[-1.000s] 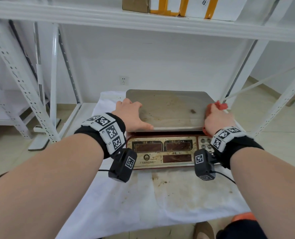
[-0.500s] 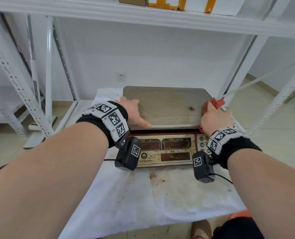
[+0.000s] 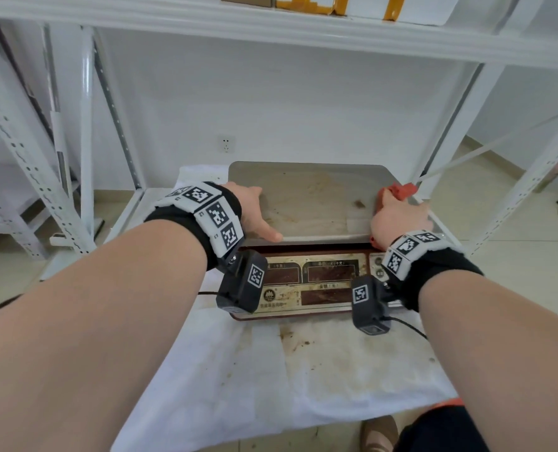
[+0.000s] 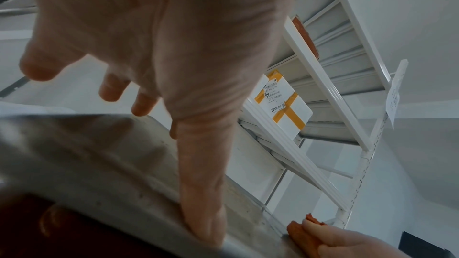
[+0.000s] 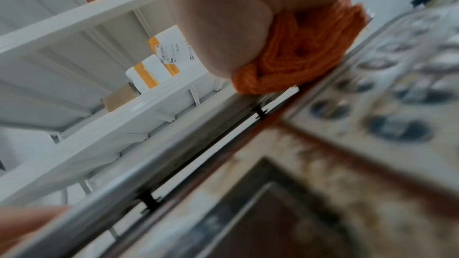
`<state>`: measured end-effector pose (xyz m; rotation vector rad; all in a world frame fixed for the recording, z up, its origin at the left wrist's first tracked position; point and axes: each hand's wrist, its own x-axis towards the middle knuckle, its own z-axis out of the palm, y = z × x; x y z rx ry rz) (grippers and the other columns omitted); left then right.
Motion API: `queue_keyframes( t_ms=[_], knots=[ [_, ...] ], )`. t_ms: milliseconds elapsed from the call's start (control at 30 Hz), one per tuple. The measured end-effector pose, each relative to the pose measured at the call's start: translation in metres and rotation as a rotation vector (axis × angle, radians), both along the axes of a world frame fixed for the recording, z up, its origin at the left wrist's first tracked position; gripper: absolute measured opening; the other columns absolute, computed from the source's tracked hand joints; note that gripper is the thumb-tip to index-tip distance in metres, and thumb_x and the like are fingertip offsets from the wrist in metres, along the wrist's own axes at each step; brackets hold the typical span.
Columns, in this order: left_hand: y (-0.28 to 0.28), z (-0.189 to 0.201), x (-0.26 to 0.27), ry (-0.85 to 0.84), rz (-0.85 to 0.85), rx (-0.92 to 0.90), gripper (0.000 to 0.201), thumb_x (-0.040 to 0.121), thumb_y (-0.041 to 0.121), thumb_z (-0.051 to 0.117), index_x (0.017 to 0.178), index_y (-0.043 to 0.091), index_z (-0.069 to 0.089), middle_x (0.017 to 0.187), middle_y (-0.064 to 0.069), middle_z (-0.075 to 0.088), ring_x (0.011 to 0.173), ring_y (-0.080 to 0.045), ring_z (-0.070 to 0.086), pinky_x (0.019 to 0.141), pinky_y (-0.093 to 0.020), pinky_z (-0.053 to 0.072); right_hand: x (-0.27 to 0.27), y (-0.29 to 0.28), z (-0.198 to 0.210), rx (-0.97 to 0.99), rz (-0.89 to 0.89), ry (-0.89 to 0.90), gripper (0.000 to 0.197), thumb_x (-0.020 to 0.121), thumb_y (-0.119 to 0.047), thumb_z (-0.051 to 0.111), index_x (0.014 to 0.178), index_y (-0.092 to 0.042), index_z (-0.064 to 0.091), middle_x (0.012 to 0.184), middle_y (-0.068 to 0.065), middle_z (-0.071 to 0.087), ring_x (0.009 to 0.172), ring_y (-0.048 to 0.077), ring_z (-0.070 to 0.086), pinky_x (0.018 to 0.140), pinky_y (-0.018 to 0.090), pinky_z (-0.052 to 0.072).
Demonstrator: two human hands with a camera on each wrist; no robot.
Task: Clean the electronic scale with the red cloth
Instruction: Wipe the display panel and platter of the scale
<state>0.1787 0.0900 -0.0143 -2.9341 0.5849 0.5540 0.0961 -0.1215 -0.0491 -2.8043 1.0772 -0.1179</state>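
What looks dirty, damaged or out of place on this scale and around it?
The scale's steel pan carries brown smears and one dark spot. The display panel looks grimy and worn. The white sheet in front is stained brown. Nothing looks askew or spilled.

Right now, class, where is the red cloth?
In the head view, the red cloth is bunched in the right hand, at the right edge of the scale pan.
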Motion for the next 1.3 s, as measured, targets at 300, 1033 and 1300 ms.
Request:
queue_keyframes(
  t_ms=[300, 1033, 1300],
  knots=[
    [-0.003, 0.001, -0.001, 0.002, -0.026, -0.013, 0.110, 0.071, 0.069, 0.061, 0.150, 0.018, 0.003, 0.150, -0.011, 0.030, 0.134, -0.029, 0.036, 0.107, -0.042, 0.036, 0.018, -0.016, -0.004, -0.042, 0.212, 0.100, 0.036, 0.090, -0.009, 0.038, 0.124, -0.021, 0.041, 0.123, 0.012, 0.056, 0.114, 0.032, 0.051, 0.092, 0.041, 0.034],
    [0.000, 0.000, 0.001, 0.021, -0.003, -0.042, 0.117, 0.069, 0.069, 0.063, 0.150, 0.023, -0.007, 0.154, -0.012, 0.022, 0.137, -0.028, 0.031, 0.107, -0.042, 0.035, 0.064, 0.003, 0.000, -0.011, 0.277, 0.015, 0.034, 0.091, -0.012, 0.048, 0.122, -0.021, 0.056, 0.134, 0.004, 0.052, 0.121, 0.026, 0.051, 0.097, 0.031, 0.043],
    [0.000, -0.002, 0.006, 0.049, 0.006, -0.054, 0.120, 0.066, 0.070, 0.065, 0.149, 0.026, -0.011, 0.156, -0.014, 0.010, 0.137, -0.031, 0.029, 0.108, -0.044, 0.034, 0.048, -0.012, 0.016, 0.170, 0.142, -0.074, 0.016, 0.086, -0.015, 0.054, 0.083, -0.009, 0.069, 0.089, 0.008, 0.069, 0.090, 0.028, 0.066, 0.074, 0.028, 0.051]
  ],
)
